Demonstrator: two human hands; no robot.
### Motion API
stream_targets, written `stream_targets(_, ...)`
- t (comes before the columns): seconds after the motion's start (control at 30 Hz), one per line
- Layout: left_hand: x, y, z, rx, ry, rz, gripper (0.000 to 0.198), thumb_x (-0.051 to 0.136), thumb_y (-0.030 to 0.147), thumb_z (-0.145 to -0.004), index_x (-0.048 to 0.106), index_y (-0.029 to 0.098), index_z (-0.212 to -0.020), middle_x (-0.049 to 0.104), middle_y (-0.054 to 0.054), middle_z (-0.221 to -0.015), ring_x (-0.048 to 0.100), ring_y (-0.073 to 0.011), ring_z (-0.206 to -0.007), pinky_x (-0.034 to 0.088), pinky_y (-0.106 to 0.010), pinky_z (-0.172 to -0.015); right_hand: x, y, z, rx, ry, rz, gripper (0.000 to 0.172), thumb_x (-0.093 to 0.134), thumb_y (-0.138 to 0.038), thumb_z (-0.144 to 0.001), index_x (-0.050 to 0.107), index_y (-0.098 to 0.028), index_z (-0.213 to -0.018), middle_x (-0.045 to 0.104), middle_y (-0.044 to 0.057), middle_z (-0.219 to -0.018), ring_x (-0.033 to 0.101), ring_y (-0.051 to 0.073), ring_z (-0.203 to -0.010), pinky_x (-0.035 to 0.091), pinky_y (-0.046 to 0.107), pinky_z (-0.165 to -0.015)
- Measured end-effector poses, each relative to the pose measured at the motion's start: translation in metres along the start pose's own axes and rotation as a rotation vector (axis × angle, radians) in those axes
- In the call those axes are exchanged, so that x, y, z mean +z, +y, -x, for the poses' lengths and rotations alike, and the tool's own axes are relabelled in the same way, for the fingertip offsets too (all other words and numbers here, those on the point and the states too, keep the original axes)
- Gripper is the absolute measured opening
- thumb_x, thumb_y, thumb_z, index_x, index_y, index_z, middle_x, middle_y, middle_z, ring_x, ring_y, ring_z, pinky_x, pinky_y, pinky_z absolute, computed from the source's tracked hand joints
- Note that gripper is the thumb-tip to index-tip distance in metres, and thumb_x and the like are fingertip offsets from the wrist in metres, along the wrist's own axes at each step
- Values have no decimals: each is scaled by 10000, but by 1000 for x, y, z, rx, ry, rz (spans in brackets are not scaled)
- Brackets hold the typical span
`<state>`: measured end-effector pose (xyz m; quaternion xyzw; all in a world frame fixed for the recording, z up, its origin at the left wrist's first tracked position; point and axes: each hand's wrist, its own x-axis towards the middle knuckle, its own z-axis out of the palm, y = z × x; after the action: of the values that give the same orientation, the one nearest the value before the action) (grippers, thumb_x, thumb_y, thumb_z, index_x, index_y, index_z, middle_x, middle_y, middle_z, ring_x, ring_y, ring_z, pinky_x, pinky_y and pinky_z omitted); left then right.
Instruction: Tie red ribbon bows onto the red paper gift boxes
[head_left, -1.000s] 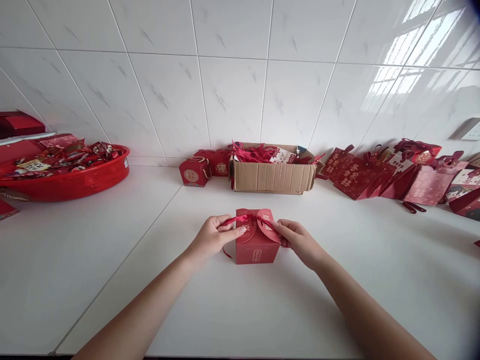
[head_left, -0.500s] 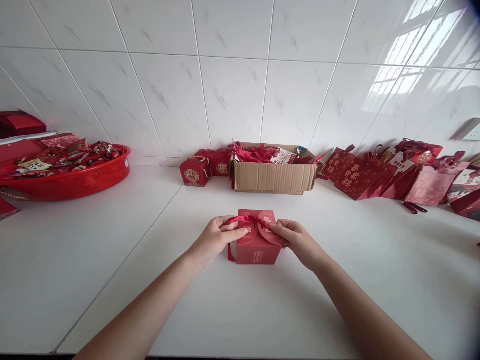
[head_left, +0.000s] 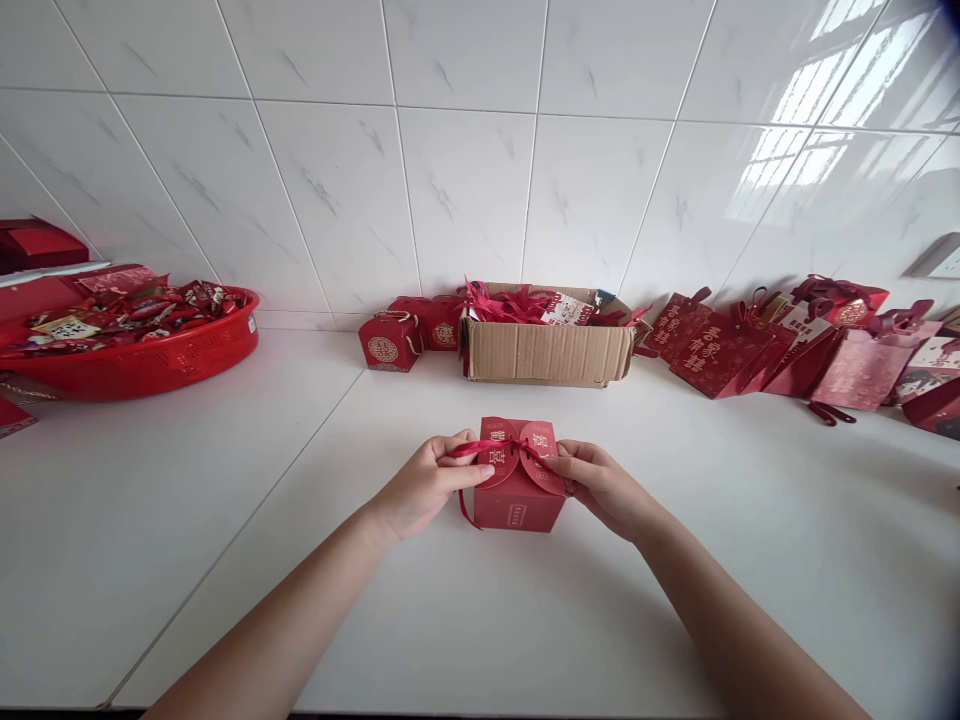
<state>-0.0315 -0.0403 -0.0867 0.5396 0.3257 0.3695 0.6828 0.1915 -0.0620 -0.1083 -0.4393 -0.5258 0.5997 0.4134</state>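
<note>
A small red gift box (head_left: 517,505) stands on the white counter straight in front of me, its two round top flaps folded together. A red ribbon (head_left: 491,446) runs across those flaps, and one end hangs down the box's left side. My left hand (head_left: 427,485) is closed, pinching the ribbon at the box's left top edge. My right hand (head_left: 596,482) is closed too, pinching the ribbon and the right flap at the box's right top edge.
An open cardboard carton (head_left: 547,350) with red ribbons stands at the wall behind the box. Small red gift boxes (head_left: 390,342) sit to its left, red paper bags (head_left: 787,350) lie to its right. A red basket (head_left: 135,345) of sweets sits at the far left.
The ribbon has drawn tighter over the flaps, which now lie flatter on the box. Both hands have stayed at the box's top edges, a little closer in.
</note>
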Motion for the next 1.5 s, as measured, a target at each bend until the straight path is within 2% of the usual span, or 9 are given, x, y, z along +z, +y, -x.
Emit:
stream_targets(0.1,0,1,0,1,-24,30,350,718,167,-679,441,142,-467,404,28,-683,463,-112,-715,386,-249,-680,1,0,0,32,-27,-77,307,678,-474,-718,603,-180,-763,568,34,-728,476,153,-663,353,297,-622)
stream_targets(0.27,2,3,-1,-22,-25,83,200,715,142,-670,563,144,-540,475,23,-690,510,-120,-731,409,-241,-662,1,1,-1,40,-38,-149,286,671,-430,-734,543,-180,-684,491,4,-660,404,126,-609,309,287,-600)
stream_targets(0.43,2,1,-1,-53,18,120,73,734,137,-643,661,143,-647,615,-17,-741,568,-161,-766,445,-280,-711,-2,5,-4,17,-5,-209,327,656,-379,-752,444,-185,-596,407,-28,-608,332,109,-577,259,281,-585)
stream_targets(0.6,2,-3,-4,-90,59,194,87,714,190,-706,708,124,-762,690,-62,-797,608,-183,-789,465,-293,-738,-5,7,-5,15,-5,-219,321,647,-366,-765,442,-182,-600,392,-30,-607,319,109,-583,240,280,-585)
stream_targets(0.93,5,-5,-4,-89,113,198,65,712,184,-701,698,125,-726,681,-46,-726,608,-165,-703,464,-277,-667,-4,8,-5,20,-13,-239,284,628,-349,-786,473,-177,-622,408,-16,-629,346,116,-599,265,281,-595)
stream_targets(1.13,6,-6,-6,-73,146,187,115,731,166,-673,651,138,-596,643,-2,-641,583,-127,-649,435,-241,-630,-2,6,-5,29,-16,-245,264,650,-362,-760,507,-177,-638,439,-4,-643,365,122,-603,287,282,-597)
stream_targets(1.27,6,-6,-7,-88,161,206,67,743,152,-658,682,145,-630,670,-7,-667,604,-136,-665,450,-248,-647,-4,5,-4,33,-5,-226,308,668,-394,-733,491,-179,-601,435,-7,-617,357,120,-586,289,286,-587)
stream_targets(1.5,4,-3,-7,-106,120,269,37,724,123,-663,691,128,-646,665,-28,-659,595,-146,-669,455,-259,-645,-9,4,-2,37,-7,-222,323,647,-357,-756,497,-164,-545,452,-6,-584,367,104,-556,274,288,-569)
